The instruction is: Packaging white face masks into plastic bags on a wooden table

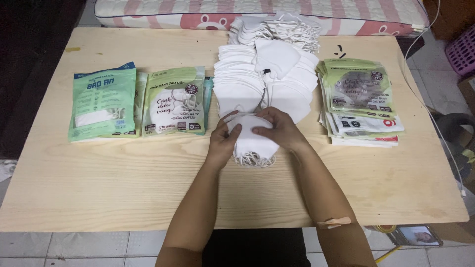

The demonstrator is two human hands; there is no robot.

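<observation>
pressing a small stack of folded white fabric face masks (251, 141) btwn left hand (223, 140) & right hand (281, 129), both grasping it so edges stay aligned, w/ big loose white mask pile (264, 81) just behind on pale wooden table (123, 183).

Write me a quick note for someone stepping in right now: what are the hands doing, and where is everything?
Left hand and right hand: both grip a small stack of white masks at the table's middle, ear loops hanging out at the near edge.
Loose masks: big pile just behind the hands, reaching to the far edge.
Filled packs: a few green ones lying to the left.
Flat packs: a stack to the right; they look empty, though I can't be sure.
Done: a few packs filled.
Left: the held stack is not in a pack, and the big pile remains.
</observation>
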